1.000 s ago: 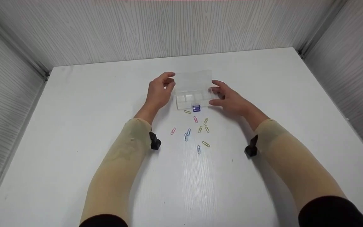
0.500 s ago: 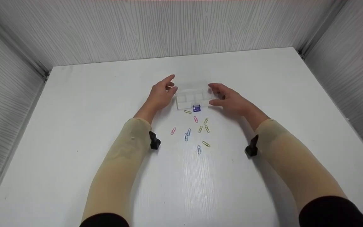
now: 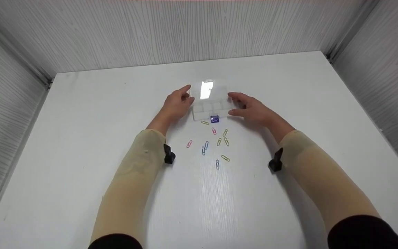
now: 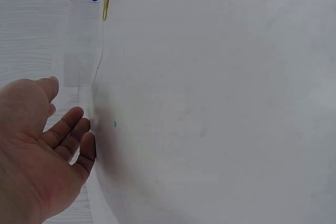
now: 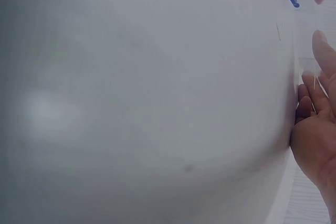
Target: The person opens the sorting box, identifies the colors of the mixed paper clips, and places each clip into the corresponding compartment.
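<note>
A clear plastic compartment box (image 3: 202,114) lies near the table's middle, its lid (image 3: 216,90) swung back and a purple-blue latch (image 3: 215,119) at its front. My left hand (image 3: 177,105) is at the box's left end, fingers loosely bent and fingertips close to the lid's edge. At the right end is my right hand (image 3: 250,109), thumb by the front corner and forefinger by the lid's side. Several paper clips lie in front of the box, among them a pink clip (image 3: 189,144), a blue clip (image 3: 217,164) and a yellow-green clip (image 3: 225,158).
The white table (image 3: 81,166) reaches back to a wood-grain panel (image 3: 185,31), with another panel (image 3: 385,76) on the right. Small black mounts, one by the left wrist (image 3: 169,154) and one by the right wrist (image 3: 275,160), stick out from the sleeves.
The lid's angle has shifted and it now shows a bright glare. My left hand has come slightly nearer and lower; my right forefinger has moved a little left. The clips stay put.
</note>
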The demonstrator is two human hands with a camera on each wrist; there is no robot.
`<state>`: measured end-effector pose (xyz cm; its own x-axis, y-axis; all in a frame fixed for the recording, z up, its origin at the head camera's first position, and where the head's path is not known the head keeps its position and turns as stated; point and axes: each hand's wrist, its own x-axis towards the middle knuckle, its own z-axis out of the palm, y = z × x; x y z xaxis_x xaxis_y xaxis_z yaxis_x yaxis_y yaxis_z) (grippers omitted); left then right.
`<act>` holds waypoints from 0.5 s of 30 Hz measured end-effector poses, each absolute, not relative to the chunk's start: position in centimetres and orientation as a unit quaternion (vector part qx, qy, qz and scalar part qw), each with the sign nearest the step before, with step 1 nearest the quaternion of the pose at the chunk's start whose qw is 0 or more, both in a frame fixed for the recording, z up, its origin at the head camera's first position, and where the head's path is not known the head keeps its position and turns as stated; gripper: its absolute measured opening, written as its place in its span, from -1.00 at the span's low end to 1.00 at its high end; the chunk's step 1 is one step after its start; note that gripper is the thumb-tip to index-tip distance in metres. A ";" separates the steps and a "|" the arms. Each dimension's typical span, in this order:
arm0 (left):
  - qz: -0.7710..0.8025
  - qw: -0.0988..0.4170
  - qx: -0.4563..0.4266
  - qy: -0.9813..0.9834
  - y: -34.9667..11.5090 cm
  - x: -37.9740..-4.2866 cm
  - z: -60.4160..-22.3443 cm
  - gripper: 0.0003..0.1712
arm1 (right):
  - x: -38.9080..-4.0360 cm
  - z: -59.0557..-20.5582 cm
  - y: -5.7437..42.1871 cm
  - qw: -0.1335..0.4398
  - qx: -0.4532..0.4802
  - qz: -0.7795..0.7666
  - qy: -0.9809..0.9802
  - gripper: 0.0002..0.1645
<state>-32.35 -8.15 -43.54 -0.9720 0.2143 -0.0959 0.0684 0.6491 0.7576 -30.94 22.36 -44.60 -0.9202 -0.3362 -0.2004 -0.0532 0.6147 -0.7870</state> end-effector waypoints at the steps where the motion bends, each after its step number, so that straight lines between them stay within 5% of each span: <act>1: 0.411 0.089 0.078 0.904 -8.2 -32.3 -43.5 -0.29 | -30.9 -44.6 22.3 0.166 -0.111 -0.424 0.884 -0.09; 15: 0.397 0.103 0.066 0.910 -8.3 -32.3 -43.9 -0.27 | -31.2 -44.9 22.1 0.159 -0.119 -0.409 0.891 -0.11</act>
<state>-32.32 -8.31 -43.85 -0.9700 0.2018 -0.1357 0.0376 0.6758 0.7361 -31.24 22.15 -44.89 -0.9211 -0.3422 -0.1854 -0.0821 0.6365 -0.7669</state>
